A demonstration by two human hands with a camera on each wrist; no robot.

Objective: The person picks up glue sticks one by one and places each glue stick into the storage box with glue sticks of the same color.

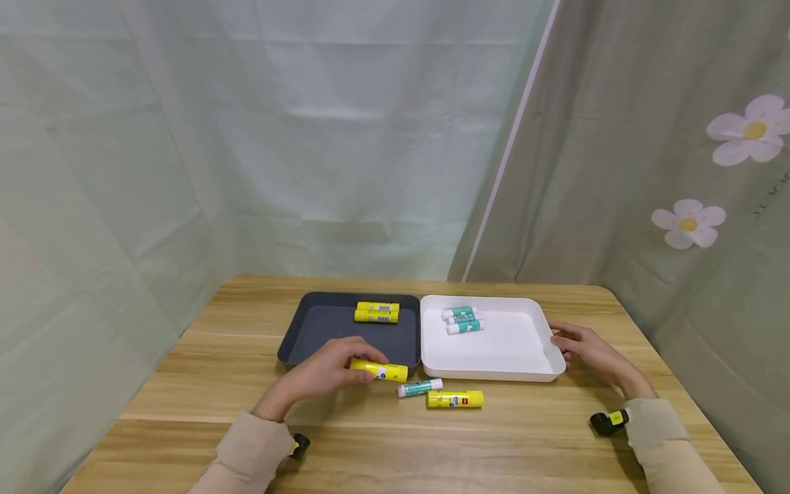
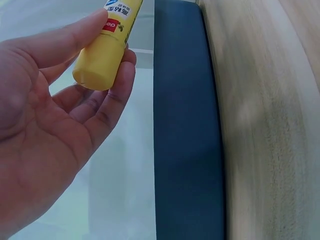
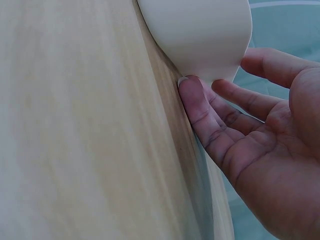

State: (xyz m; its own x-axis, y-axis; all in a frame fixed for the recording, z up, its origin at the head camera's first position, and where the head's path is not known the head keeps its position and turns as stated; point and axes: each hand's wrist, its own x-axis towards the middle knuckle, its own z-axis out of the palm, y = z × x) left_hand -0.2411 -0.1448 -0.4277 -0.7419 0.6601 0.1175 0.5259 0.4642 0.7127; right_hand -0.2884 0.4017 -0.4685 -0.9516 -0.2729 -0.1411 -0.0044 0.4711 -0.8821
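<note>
My left hand (image 1: 336,370) pinches a yellow glue stick (image 1: 395,372) between thumb and fingers, above the front edge of the dark grey tray (image 1: 315,336). The left wrist view shows the thumb across the yellow barrel, beside its red label. My right hand (image 1: 589,350) touches the outer right side of the white tray (image 1: 512,343), its fingertips against the wall in the right wrist view. On the table before the trays lie a white and teal glue stick (image 1: 420,387) and another yellow glue stick (image 1: 455,399).
Two yellow glue sticks (image 1: 376,312) lie side by side in the grey tray. Several white and teal glue sticks (image 1: 464,320) are grouped in the white tray's left part. The trays stand side by side on a wooden table (image 1: 382,453), with curtains (image 1: 345,137) behind.
</note>
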